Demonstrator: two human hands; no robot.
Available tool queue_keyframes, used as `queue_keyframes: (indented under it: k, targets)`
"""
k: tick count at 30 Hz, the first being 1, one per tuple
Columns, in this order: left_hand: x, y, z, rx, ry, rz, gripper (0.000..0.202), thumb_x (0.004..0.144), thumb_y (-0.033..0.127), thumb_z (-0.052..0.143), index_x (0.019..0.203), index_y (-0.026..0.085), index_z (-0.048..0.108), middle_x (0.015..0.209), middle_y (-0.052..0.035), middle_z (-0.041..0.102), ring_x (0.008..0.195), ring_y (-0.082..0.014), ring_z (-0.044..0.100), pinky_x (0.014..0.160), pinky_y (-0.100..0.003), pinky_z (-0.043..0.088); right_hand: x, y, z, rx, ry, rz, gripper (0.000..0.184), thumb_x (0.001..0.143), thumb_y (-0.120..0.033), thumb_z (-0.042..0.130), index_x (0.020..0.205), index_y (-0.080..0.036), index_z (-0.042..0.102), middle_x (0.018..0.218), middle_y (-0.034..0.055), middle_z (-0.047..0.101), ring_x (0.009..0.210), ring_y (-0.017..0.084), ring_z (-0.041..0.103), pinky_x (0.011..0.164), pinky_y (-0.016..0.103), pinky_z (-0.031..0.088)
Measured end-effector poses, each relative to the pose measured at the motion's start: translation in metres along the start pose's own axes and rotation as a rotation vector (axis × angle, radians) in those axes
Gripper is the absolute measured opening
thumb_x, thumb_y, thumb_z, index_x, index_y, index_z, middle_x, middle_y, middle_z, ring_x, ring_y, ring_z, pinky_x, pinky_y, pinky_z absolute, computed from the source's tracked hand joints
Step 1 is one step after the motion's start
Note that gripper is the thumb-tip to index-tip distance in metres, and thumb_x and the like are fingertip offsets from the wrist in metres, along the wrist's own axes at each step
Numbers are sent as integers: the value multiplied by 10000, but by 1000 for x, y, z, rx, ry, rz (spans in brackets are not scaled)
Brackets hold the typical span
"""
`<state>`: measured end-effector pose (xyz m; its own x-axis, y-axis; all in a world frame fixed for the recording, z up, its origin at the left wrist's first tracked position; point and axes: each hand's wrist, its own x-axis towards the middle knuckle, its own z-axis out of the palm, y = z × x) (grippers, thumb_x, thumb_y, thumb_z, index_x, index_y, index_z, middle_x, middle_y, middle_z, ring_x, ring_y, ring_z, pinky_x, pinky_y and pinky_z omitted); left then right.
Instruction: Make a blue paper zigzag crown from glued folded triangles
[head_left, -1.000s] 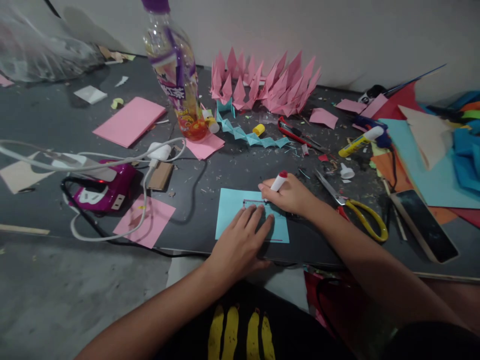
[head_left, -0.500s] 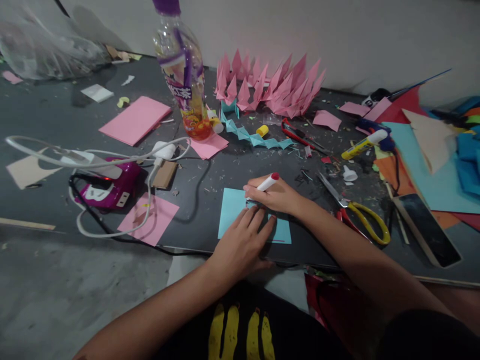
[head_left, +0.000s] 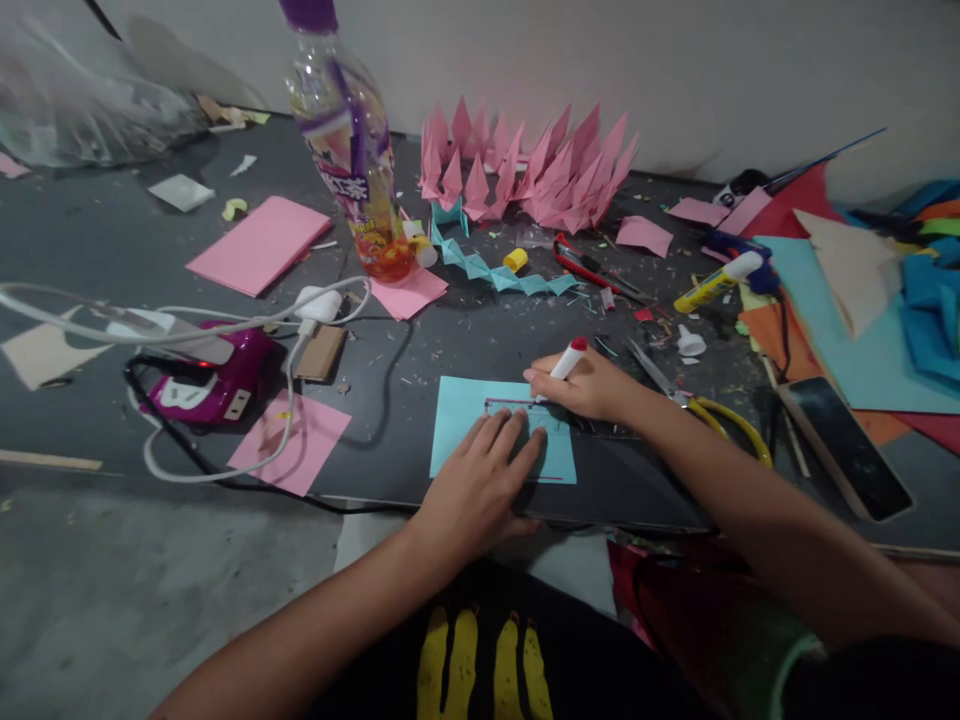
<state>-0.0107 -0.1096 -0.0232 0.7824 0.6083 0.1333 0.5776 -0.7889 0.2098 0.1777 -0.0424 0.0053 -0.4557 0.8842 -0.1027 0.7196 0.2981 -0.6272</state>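
A light blue sheet of paper (head_left: 469,410) lies on the dark board near the front edge, with a thin dark line drawn along its top. My left hand (head_left: 480,480) rests flat on the sheet, fingers stretched out and together. My right hand (head_left: 589,385) is closed round a white marker with a red end (head_left: 566,358), its tip touching the sheet's upper right part.
Yellow-handled scissors (head_left: 720,420) lie right of my right hand, a dark phone (head_left: 847,445) beyond them. A drink bottle (head_left: 349,150), pink folded paper spikes (head_left: 525,170), a teal paper chain (head_left: 502,272), glue sticks, a purple device with white cables (head_left: 202,385) and loose coloured sheets surround the board.
My right hand has slid the marker to the right along the sheet's top line, after being further left half a second ago. The left hand stays pressed on the sheet.
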Motion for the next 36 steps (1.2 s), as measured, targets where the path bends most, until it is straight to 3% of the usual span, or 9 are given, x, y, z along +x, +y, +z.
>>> queue_keyframes:
  k: [8, 19, 30, 36]
  targets:
    - [0, 0, -2, -11, -20, -5, 926, 585, 570, 735, 1308, 118, 372, 1337, -176, 452, 1240, -323, 403, 1032, -434, 340, -14, 5, -6, -71, 28, 116, 359, 870, -327, 399, 562, -185, 515, 529, -15, 507, 536, 110, 428, 583, 273, 263]
    - [0, 0, 0, -16, 0, 2, 922, 598, 570, 722, 1315, 109, 371, 1332, -180, 452, 1243, -324, 398, 1031, -435, 342, -8, 7, -3, -59, 24, 52, 359, 853, -339, 385, 540, -186, 472, 511, -10, 487, 518, 108, 408, 559, 271, 257]
    - [-1, 0, 2, 2, -41, -14, 923, 618, 606, 683, 1327, 118, 351, 1362, -172, 422, 1277, -314, 358, 1052, -429, 310, 27, -24, 14, 43, -28, -60, 326, 853, -305, 385, 548, -191, 399, 499, -39, 403, 491, 87, 342, 534, 260, 229]
    - [0, -1, 1, -9, -21, -12, 925, 592, 581, 716, 1311, 110, 374, 1326, -178, 450, 1260, -317, 377, 1052, -423, 311, 27, -24, 19, 86, -40, -69, 340, 870, -347, 374, 564, -197, 369, 522, -48, 374, 506, 90, 342, 531, 253, 235]
